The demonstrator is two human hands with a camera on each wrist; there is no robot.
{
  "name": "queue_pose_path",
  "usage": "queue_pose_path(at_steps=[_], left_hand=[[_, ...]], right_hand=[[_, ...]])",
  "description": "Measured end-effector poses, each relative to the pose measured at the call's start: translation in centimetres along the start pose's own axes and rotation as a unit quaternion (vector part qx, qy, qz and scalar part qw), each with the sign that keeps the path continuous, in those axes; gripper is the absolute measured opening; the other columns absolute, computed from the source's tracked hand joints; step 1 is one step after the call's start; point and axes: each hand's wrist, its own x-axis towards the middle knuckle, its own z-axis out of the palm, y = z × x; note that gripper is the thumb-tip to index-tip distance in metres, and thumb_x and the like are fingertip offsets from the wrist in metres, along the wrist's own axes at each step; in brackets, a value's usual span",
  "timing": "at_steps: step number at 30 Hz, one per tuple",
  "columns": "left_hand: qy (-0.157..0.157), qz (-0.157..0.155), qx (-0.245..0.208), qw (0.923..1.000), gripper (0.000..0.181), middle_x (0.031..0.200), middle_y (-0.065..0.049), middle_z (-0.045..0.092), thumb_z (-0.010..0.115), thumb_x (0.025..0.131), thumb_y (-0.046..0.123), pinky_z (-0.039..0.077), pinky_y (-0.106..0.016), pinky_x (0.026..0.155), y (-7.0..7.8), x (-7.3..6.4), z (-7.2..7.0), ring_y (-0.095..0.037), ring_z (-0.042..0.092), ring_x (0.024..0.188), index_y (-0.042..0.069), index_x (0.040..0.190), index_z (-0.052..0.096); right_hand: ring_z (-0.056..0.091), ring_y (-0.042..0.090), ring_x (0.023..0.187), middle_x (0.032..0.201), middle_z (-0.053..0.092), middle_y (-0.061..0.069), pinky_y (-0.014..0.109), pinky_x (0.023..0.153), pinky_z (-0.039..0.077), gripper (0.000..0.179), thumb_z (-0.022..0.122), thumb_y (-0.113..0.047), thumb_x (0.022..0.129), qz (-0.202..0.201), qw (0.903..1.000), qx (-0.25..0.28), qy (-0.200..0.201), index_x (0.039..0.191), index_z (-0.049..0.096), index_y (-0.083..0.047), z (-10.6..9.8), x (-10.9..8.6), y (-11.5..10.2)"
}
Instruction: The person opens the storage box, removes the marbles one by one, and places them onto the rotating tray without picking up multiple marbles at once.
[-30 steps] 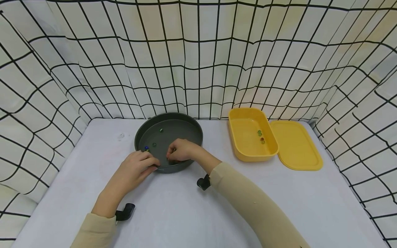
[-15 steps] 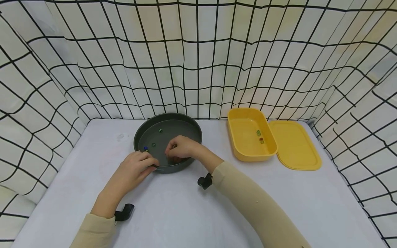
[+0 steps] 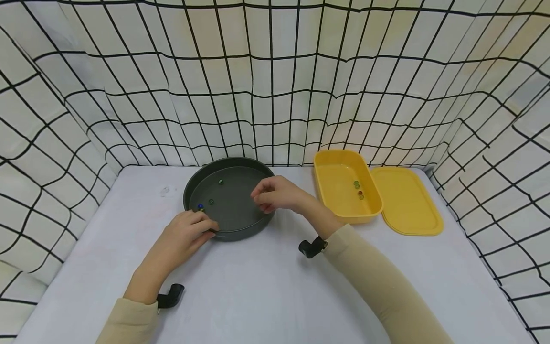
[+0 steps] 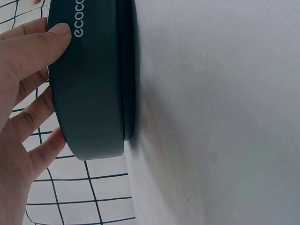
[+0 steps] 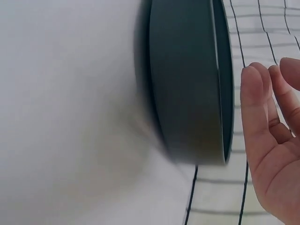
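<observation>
- Left hand (image 3: 185,235): holds the pan (image 3: 234,196) by its 7 o'clock rim, thumb on the outer wall, the other fingers reaching behind the rim.
- Right hand (image 3: 281,193): raised over the pan's 3 o'clock edge, clear of the rim; fingers bent and drawn near the thumb. Whether anything sits between the tips, I cannot tell.
- Blue marble (image 3: 200,206): in the pan, near the left fingertips, at their 11 o'clock, by the wall.
- Yellow-green marble (image 3: 202,209): just beside the blue one, close to the left knuckles and partly hidden.
- Dark marble (image 3: 211,202): on the pan floor, at 12 o'clock from the left fingertips and 9 o'clock from the right ones.
- Green marble (image 3: 221,181): farther in, at the right fingertips' 10 o'clock.
- Tub (image 3: 333,181): yellow, at the pan's 3 o'clock, apart from it; two greenish marbles (image 3: 356,184), a red marble (image 3: 360,193) and a yellow marble (image 3: 361,197) lie in its right half.
- Lid (image 3: 412,200): flat, just beside the tub, at its 3 to 4 o'clock.
- Table (image 3: 240,296): white, beneath everything.
- Grid cloth (image 3: 283,107): at 12 o'clock, behind.
</observation>
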Motion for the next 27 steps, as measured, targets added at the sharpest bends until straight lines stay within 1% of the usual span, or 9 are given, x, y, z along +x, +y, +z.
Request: queue_pose_path(at_steps=[6,9,13,16,20,23,27], left_hand=[[0.003,0.001,-0.001,1.0000,0.027,0.090,0.007,0.066,0.085,0.075,0.004,0.045,-0.033,0.070,-0.1,-0.1,0.0,-0.012,0.056,0.078,0.019,0.094,0.073],[0.003,0.004,-0.002,1.0000,0.027,0.090,0.007,0.066,0.085,0.074,0.004,0.045,-0.033,0.070,-0.1,-0.1,0.0,-0.012,0.057,0.079,0.018,0.094,0.073],[0.004,0.007,-0.004,1.0000,0.027,0.090,0.007,0.066,0.085,0.074,0.004,0.045,-0.034,0.070,-0.1,0.0,-0.1,-0.013,0.057,0.079,0.018,0.094,0.073],[0.003,0.006,-0.002,1.0000,0.027,0.090,0.007,0.066,0.085,0.074,0.004,0.045,-0.034,0.070,-0.1,0.0,-0.1,-0.012,0.057,0.078,0.018,0.094,0.073],[0.001,0.004,-0.001,1.0000,0.026,0.090,0.007,0.066,0.085,0.075,0.005,0.045,-0.034,0.070,-0.1,-0.1,-0.1,-0.012,0.056,0.078,0.018,0.094,0.073],[0.002,0.005,-0.001,1.0000,0.026,0.089,0.007,0.066,0.085,0.075,0.005,0.045,-0.034,0.070,-0.1,-0.1,-0.1,-0.013,0.056,0.077,0.018,0.094,0.073],[0.004,0.009,-0.003,1.0000,0.026,0.089,0.006,0.066,0.084,0.075,0.004,0.045,-0.034,0.070,-0.1,0.0,-0.1,-0.013,0.056,0.077,0.018,0.094,0.074]], right_hand=[[0.065,0.024,0.082,0.096,0.066,0.013,0.036,0.079,0.060,0.027,0.065,-0.014,0.096,0.023,0.9990,0.005,0.037,0.117,0.064,0.003,-2.5,-2.0,0.9],[0.065,0.027,0.085,0.098,0.066,0.015,0.036,0.080,0.060,0.022,0.065,-0.014,0.096,0.032,0.9981,0.006,0.053,0.114,0.065,0.000,-3.7,-3.1,1.6],[0.064,0.037,0.094,0.107,0.064,0.023,0.035,0.081,0.059,0.016,0.064,-0.014,0.096,0.041,0.9966,0.008,0.071,0.110,0.066,-0.005,-5.4,-4.5,2.7],[0.064,0.040,0.097,0.113,0.063,0.027,0.035,0.082,0.059,0.017,0.064,-0.015,0.096,0.045,0.9953,0.008,0.085,0.110,0.066,-0.005,-6.6,-5.4,3.5],[0.064,0.039,0.098,0.113,0.064,0.024,0.034,0.083,0.059,0.020,0.064,-0.016,0.097,0.056,0.9927,0.003,0.106,0.113,0.065,-0.004,-8.2,-6.7,4.6],[0.064,0.036,0.094,0.110,0.064,0.023,0.034,0.082,0.059,0.024,0.064,-0.015,0.098,0.061,0.9910,0.004,0.119,0.116,0.063,0.000,-9.2,-7.7,5.3],[0.065,0.028,0.088,0.106,0.064,0.021,0.034,0.081,0.059,0.027,0.062,-0.014,0.099,0.066,0.9889,-0.003,0.133,0.119,0.061,0.004,-10.3,-8.9,6.1]])
